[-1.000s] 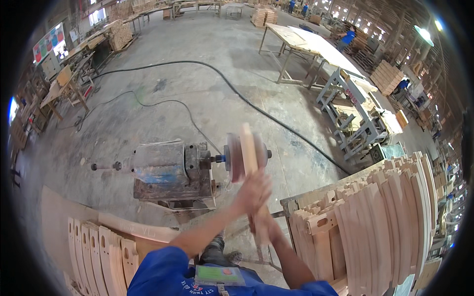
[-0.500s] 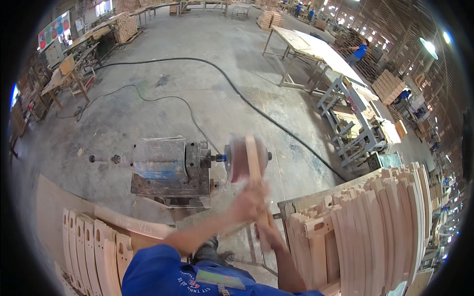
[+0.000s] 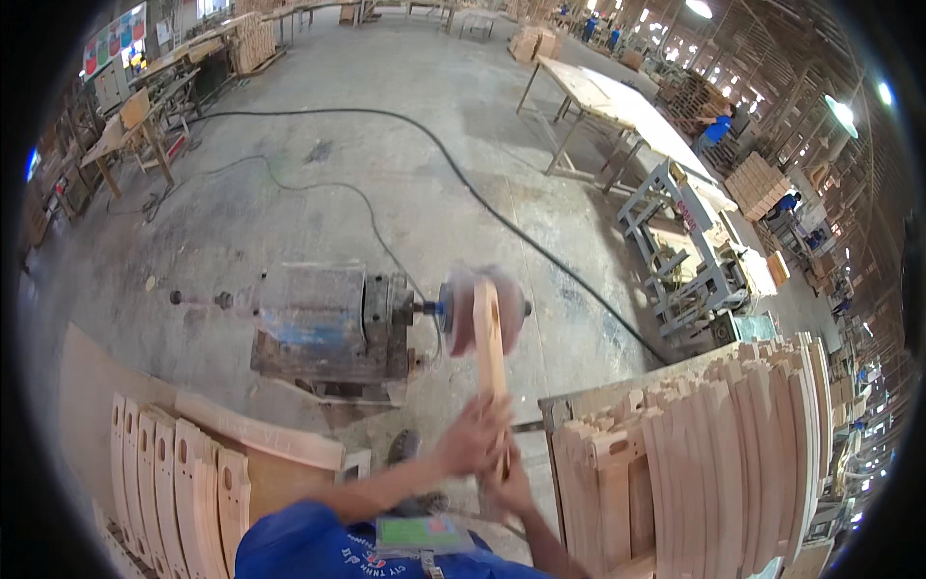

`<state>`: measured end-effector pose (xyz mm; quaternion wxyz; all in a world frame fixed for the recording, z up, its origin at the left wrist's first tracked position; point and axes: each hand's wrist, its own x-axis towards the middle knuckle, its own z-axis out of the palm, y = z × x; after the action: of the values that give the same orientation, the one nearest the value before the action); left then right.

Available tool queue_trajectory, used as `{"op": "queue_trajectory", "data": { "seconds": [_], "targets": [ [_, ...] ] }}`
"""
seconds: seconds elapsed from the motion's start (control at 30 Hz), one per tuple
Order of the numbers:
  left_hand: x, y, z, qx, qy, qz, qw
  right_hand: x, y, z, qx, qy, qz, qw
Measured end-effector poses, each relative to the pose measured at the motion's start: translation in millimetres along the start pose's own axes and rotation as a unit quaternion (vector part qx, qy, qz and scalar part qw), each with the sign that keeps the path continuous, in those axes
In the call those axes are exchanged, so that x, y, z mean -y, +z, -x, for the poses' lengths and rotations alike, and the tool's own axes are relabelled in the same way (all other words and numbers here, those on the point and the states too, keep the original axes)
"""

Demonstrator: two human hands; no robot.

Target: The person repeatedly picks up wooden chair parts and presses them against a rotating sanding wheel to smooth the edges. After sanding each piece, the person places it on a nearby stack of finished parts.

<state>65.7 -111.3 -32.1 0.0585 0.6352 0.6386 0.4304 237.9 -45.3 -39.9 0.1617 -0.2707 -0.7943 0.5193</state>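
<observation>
A pale wooden slat (image 3: 490, 362) points away from me, with an oblong slot near its far end. That end lies against or just over the spinning sanding wheel (image 3: 461, 323); the exact contact is hard to make out. My left hand (image 3: 473, 436) is closed round the slat's middle part. Closer to my body, my right hand (image 3: 511, 482) grips the near end from the right side. The wheel sits on the shaft of a worn grey and blue motor (image 3: 313, 314), and its surface is blurred by motion.
Slotted wooden slats (image 3: 193, 482) stand in a row at my left. A dense stack of similar slats (image 3: 714, 454) is at my right. A black hose (image 3: 453, 174) crosses the floor beyond the motor. Farther right are a metal stand (image 3: 675, 241), a long table (image 3: 617, 101) and a co-worker (image 3: 716, 128).
Both hands have come nearer my body, and the left hand sits lower along the slat. The slat has turned, so its far slot now shows.
</observation>
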Motion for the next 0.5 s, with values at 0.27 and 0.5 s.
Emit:
{"op": "queue_trajectory", "data": {
  "seconds": [0.27,0.5],
  "targets": [
    [52,-29,-130,0.045,-0.089,-0.122,0.987,35,7,-110,0.158,0.143,-0.777,0.592],
    [-41,13,-8,-0.16,-0.13,0.052,0.977,10,-27,91,0.081,0.253,-0.408,0.874]
  ]
}}
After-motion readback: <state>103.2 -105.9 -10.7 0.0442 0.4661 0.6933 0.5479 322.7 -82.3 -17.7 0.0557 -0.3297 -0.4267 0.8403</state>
